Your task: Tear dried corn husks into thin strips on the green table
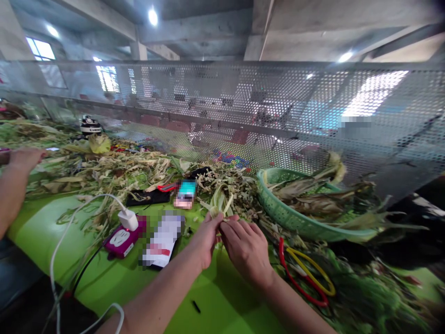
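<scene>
Pale green strips of corn husk [221, 200] stick up from between my two hands above the green tabletop [222, 301]. My left hand [207, 235] pinches the husk at its base. Right beside it, my right hand [246, 246] has its fingers curled in on the same husk, and the two hands touch. The fingertips partly hide each other, so the lower end of the husk is hard to make out. Just left of my hands lies a phone [162, 241] with a blurred screen. A second lit screen [185, 194] stands behind it.
A green basket [295, 225] holding dry husks stands at the right. Before it lies a tool with red and yellow handles [313, 276]. A purple power strip [121, 241] with a white charger [127, 219] is at left. Another person's arm [15, 178] reaches in. Perforated metal panel [215, 111] behind.
</scene>
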Available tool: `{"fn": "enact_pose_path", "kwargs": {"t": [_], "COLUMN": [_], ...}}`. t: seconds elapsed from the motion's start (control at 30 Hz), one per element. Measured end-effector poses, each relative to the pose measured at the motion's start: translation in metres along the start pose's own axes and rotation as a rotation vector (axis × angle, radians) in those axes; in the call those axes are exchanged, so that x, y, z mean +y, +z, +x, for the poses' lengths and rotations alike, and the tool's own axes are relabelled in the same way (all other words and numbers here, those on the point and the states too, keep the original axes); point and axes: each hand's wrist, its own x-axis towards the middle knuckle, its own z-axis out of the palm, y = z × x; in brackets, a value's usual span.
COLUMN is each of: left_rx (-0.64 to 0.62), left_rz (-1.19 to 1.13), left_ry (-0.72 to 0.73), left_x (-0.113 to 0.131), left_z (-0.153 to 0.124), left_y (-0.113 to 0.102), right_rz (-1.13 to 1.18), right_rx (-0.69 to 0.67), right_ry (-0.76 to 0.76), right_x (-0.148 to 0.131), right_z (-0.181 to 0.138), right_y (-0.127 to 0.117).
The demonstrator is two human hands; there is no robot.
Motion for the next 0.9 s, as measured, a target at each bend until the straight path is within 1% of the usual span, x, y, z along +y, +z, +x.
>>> {"fn": "enact_pose_path", "kwargs": {"t": [0.1, 0.23, 0.4, 0.53, 0.67, 0.77, 0.83, 0.9], "left_rx": [0.032, 0.046, 0.130, 0.140, 0.089, 0.086, 0.077, 0.054], "left_rz": [0.011, -0.019, -0.004, 0.023, 0.023, 0.025, 0.039, 0.066], "left_ry": [0.011, 0.002, -0.007, 0.009, 0.078, 0.139, 0.157, 0.159], "left_x": [0.000, -0.001, -0.005, -0.004, 0.006, 0.013, 0.016, 0.016], "left_z": [0.001, 0.002, 0.005, 0.002, -0.002, -0.004, -0.004, -0.003], "left_y": [-0.001, 0.000, 0.001, 0.000, 0.001, 0.003, 0.004, 0.003], "right_rz": [0.014, 0.046, 0.025, 0.047, 0.112, 0.210, 0.289, 0.381], "right_rx": [-0.002, -0.025, -0.013, -0.027, -0.017, -0.050, -0.100, -0.139], "right_ry": [0.003, 0.012, 0.023, 0.008, -0.007, -0.029, -0.036, -0.012], "right_x": [0.000, -0.003, -0.003, -0.002, -0.008, -0.016, -0.019, -0.019], "right_z": [0.001, 0.002, 0.003, 0.002, -0.002, -0.002, 0.001, 0.005], "right_y": [0.000, 0.001, 0.000, 0.004, 0.008, 0.001, -0.009, -0.021]}}
